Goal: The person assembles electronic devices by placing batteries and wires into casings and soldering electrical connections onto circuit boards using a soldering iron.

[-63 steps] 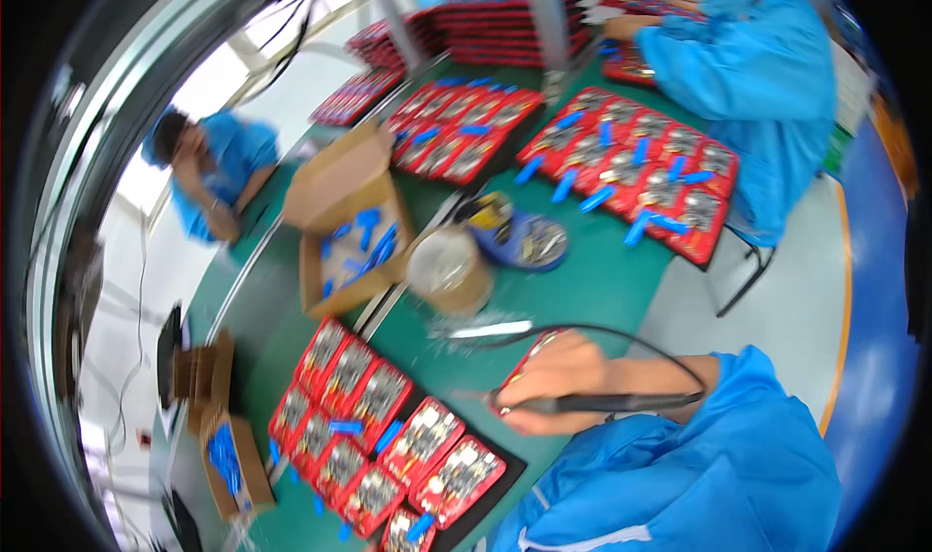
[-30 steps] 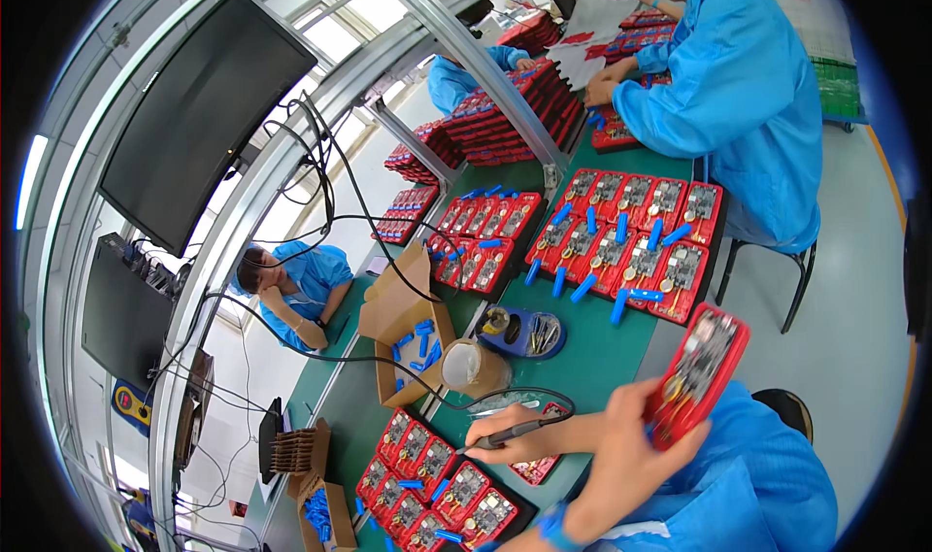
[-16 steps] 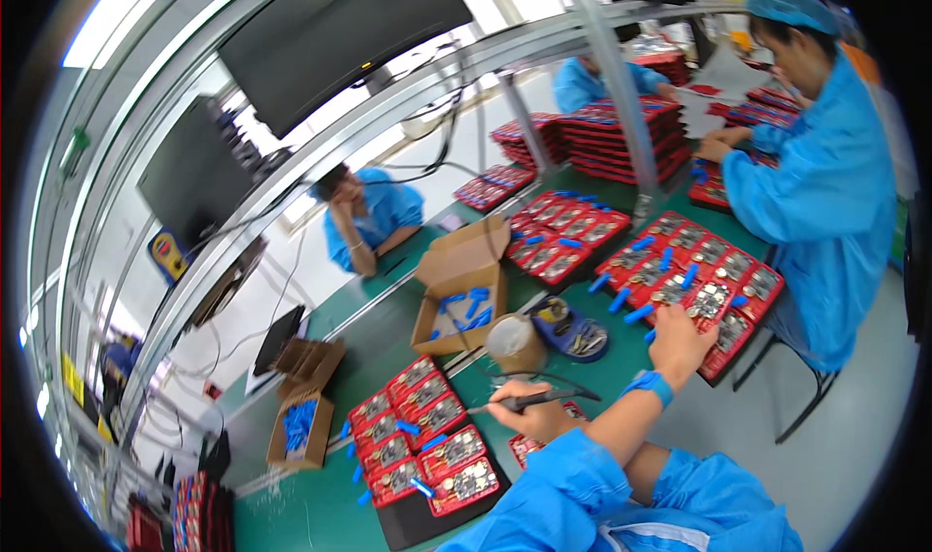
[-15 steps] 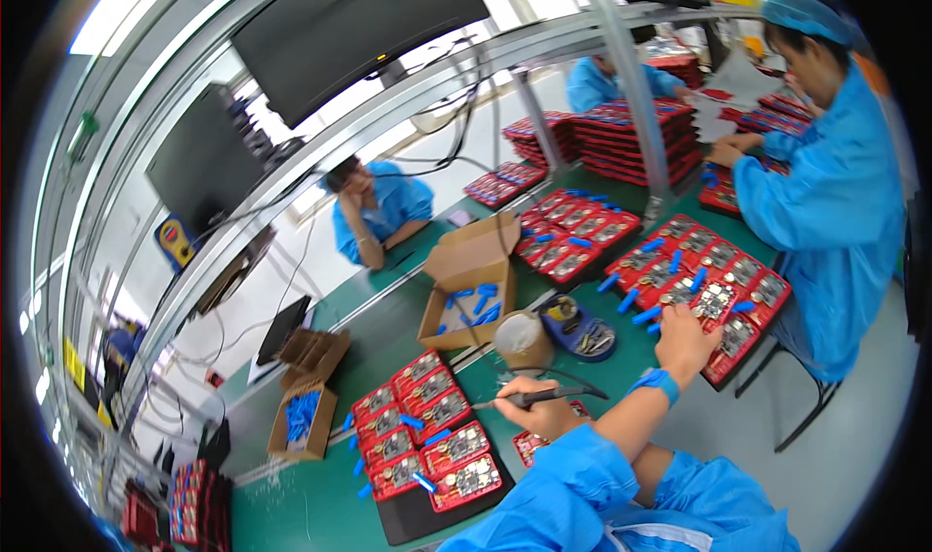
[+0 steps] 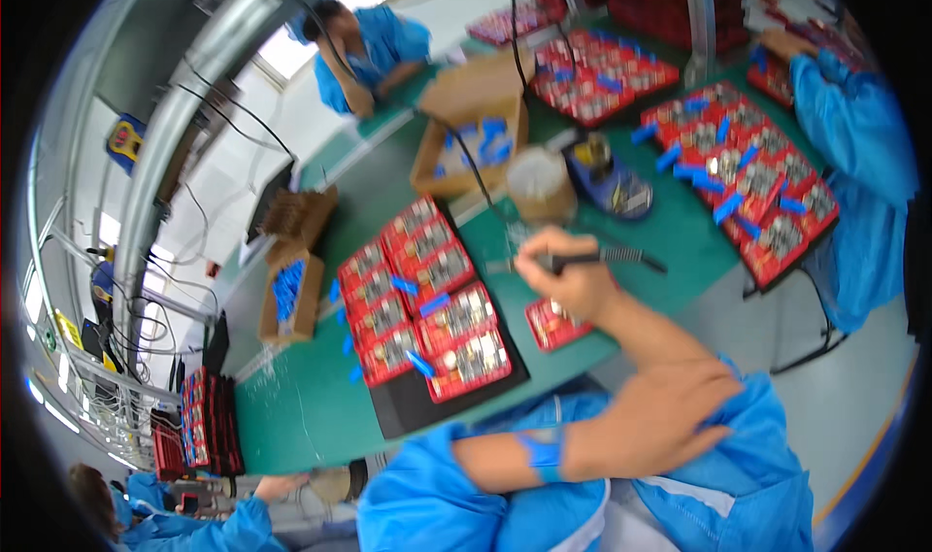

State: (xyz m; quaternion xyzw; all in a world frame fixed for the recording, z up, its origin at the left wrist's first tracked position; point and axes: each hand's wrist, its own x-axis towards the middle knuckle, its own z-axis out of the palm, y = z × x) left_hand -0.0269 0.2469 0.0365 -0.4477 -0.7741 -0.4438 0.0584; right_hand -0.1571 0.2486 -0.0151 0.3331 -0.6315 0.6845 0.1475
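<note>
My right hand (image 5: pixel 568 278) grips a soldering iron (image 5: pixel 587 259) with a black handle, its tip toward the left. A small red circuit board (image 5: pixel 553 325) lies on the table just below that hand. My left arm, with a blue wristband (image 5: pixel 542 451), crosses in front of me. My left hand (image 5: pixel 670 418) lies with fingers stretched on my right arm near the rolled sleeve, holding nothing I can see. Left of the iron, a panel of red boards (image 5: pixel 427 304) with silver parts and small blue stick-like pieces rests on a black pad (image 5: pixel 398 406).
A round tub (image 5: pixel 541 185) and a blue iron stand (image 5: pixel 614 181) stand beyond my right hand. Further red panels (image 5: pixel 743 159) (image 5: pixel 602 71) lie to the right and back. Cardboard boxes (image 5: pixel 427 164) (image 5: pixel 309 304) hold blue pieces. Co-workers in blue sit around; cables hang overhead.
My left hand has come back from the right-hand board panel to my right arm. The iron stays in my right hand. The view has tilted down.
</note>
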